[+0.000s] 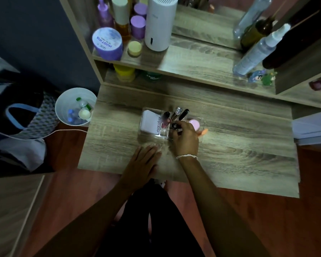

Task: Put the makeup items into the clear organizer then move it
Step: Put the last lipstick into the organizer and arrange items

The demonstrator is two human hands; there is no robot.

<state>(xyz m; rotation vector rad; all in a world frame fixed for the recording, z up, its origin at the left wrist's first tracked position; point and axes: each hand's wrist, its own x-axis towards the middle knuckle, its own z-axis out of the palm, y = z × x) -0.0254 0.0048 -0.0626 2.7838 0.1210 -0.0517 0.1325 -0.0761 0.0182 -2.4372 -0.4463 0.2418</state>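
The clear organizer [152, 135] stands in the middle of the wooden desk [239, 145]. Its left compartment holds a white box [149, 121]; a dark red tube [165, 119], a clear-capped stick [178, 111] and a black tube [183, 113] stand in the middle slots. A pink sponge [194, 123] sits at its right end, with an orange item [204, 131] poking out beside it. My right hand [185, 138] is over the organizer's front right, fingers closed on a small black item [174, 126]. My left hand [143, 164] lies flat on the desk in front of the organizer, holding nothing.
A shelf above the desk carries purple jars [107, 43], bottles and a white cylinder [160, 23] at left, spray bottles [258, 51] at right. A white bin [75, 106] and bags [17, 117] stand on the floor to the left.
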